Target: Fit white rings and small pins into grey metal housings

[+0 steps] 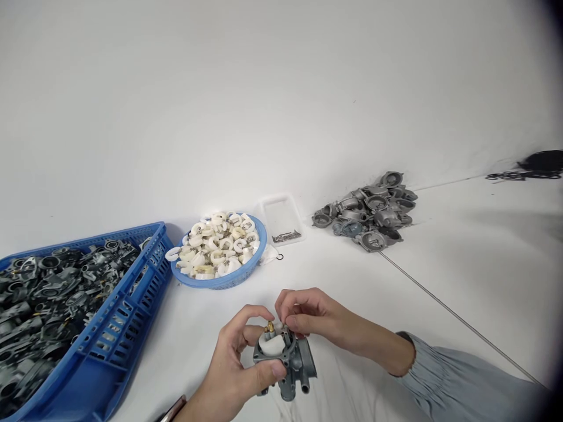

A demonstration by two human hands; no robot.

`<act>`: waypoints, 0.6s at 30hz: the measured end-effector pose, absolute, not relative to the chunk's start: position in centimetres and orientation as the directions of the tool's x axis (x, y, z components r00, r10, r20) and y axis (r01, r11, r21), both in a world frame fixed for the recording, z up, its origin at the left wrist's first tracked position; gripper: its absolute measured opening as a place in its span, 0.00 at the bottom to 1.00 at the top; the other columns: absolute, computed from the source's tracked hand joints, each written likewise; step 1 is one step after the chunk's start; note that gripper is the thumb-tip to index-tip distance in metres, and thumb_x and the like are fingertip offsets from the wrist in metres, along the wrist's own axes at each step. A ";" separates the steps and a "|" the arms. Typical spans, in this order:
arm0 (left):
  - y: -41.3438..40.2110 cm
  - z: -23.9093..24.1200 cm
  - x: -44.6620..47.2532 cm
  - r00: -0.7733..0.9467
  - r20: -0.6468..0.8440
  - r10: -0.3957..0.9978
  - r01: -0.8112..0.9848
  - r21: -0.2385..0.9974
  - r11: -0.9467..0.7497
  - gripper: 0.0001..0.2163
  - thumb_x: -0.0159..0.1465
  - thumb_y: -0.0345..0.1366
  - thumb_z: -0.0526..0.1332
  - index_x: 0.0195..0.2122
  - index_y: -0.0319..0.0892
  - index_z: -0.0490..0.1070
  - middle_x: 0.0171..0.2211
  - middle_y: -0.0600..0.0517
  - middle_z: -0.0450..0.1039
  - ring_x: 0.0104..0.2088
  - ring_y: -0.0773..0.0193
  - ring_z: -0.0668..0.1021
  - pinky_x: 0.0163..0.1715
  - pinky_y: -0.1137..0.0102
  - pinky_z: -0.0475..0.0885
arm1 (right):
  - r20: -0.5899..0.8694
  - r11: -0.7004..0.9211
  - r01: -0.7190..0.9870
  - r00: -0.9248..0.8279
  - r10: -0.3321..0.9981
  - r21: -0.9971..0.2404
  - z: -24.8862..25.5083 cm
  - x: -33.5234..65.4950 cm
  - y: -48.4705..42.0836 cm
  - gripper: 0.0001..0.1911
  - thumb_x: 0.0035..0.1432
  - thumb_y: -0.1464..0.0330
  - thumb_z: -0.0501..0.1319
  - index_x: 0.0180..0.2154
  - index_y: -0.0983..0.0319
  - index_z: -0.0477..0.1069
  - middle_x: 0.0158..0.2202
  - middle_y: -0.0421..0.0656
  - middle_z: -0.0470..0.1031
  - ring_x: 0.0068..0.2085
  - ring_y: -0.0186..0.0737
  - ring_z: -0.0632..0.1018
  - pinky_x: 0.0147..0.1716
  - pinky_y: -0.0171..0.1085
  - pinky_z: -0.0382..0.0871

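A grey metal carburetor body [292, 366] is held above the white table by my left hand [240, 357], thumb in front and fingers behind it. In its open top sits a white plastic float [271, 346], beside upright brass jets [270, 328]. My right hand [312, 310] is closed in a pinch at the far right rim of the body, next to the float. Whatever lies between those fingertips is hidden or too small to name.
On the left stands a blue crate [145, 310] of carburetor bodies. Beside it is a round blue basket [235, 281] of white floats. Behind are a white tray [281, 214] with small pins and a pile of grey float bowls [373, 205]. A thin rod [457, 316] runs right; black rings [523, 174] lie far right.
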State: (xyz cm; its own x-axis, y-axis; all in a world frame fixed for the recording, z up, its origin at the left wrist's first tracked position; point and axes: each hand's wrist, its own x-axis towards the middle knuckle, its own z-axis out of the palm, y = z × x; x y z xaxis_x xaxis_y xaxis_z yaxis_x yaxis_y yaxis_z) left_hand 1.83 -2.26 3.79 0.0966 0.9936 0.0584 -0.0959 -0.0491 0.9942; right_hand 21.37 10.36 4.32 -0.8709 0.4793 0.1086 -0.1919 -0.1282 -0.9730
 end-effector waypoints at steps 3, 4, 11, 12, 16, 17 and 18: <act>-1.9 3.7 1.6 0.063 0.046 0.997 -0.046 0.998 -0.043 0.28 0.60 0.55 0.76 0.50 0.45 0.67 0.30 0.49 0.82 0.27 0.60 0.81 0.26 0.73 0.70 | 0.063 -0.130 -0.150 -0.855 0.514 -0.980 4.1 21.3 10.4 0.22 0.63 0.50 0.73 0.36 0.63 0.77 0.35 0.42 0.73 0.31 0.33 0.69 0.31 0.34 0.64; -1.9 3.7 1.6 0.039 0.054 0.998 0.008 0.998 -0.054 0.27 0.60 0.55 0.76 0.50 0.45 0.67 0.29 0.50 0.81 0.27 0.60 0.81 0.26 0.73 0.70 | 0.055 -0.133 -0.144 -0.851 0.522 -0.981 4.0 21.3 10.5 0.23 0.63 0.49 0.72 0.36 0.63 0.77 0.35 0.42 0.73 0.32 0.34 0.69 0.32 0.34 0.64; -2.4 3.1 1.2 -0.061 0.499 0.864 0.663 0.667 -0.339 0.22 0.62 0.49 0.76 0.51 0.50 0.73 0.36 0.53 0.84 0.34 0.57 0.84 0.38 0.66 0.78 | 0.263 0.132 -0.227 -0.806 0.530 -0.965 3.5 21.6 10.6 0.15 0.62 0.57 0.76 0.44 0.58 0.81 0.44 0.41 0.70 0.34 0.32 0.67 0.38 0.37 0.67; -2.5 3.0 1.2 -0.027 0.574 0.818 0.715 0.583 -0.386 0.22 0.62 0.49 0.76 0.52 0.50 0.72 0.39 0.52 0.85 0.35 0.57 0.85 0.39 0.67 0.79 | 0.315 0.202 -0.244 -0.798 0.513 -0.948 3.6 21.7 10.5 0.14 0.63 0.58 0.75 0.45 0.57 0.81 0.44 0.42 0.69 0.35 0.34 0.68 0.40 0.38 0.68; -2.4 3.2 1.1 0.154 0.776 0.611 0.761 0.301 -0.575 0.23 0.66 0.50 0.73 0.56 0.48 0.69 0.39 0.48 0.86 0.36 0.55 0.88 0.39 0.65 0.82 | 0.494 0.467 -0.276 -0.746 0.447 -0.840 4.4 22.2 9.5 0.13 0.67 0.58 0.71 0.50 0.56 0.80 0.47 0.45 0.70 0.38 0.37 0.71 0.42 0.40 0.71; -2.3 3.5 1.1 0.194 0.802 0.565 0.759 0.242 -0.604 0.22 0.67 0.49 0.72 0.56 0.48 0.69 0.39 0.46 0.86 0.37 0.54 0.88 0.40 0.64 0.83 | 0.527 0.518 -0.278 -0.733 0.430 -0.809 4.7 22.3 9.1 0.14 0.68 0.58 0.71 0.51 0.56 0.79 0.48 0.45 0.70 0.37 0.36 0.71 0.42 0.41 0.72; -2.3 3.9 1.0 0.228 0.819 0.526 0.759 0.189 -0.623 0.21 0.68 0.49 0.72 0.56 0.48 0.69 0.40 0.45 0.86 0.38 0.53 0.88 0.40 0.63 0.83 | 0.558 0.564 -0.280 -0.722 0.409 -0.777 5.0 22.5 8.8 0.14 0.68 0.58 0.70 0.52 0.55 0.78 0.50 0.46 0.70 0.36 0.36 0.71 0.42 0.41 0.73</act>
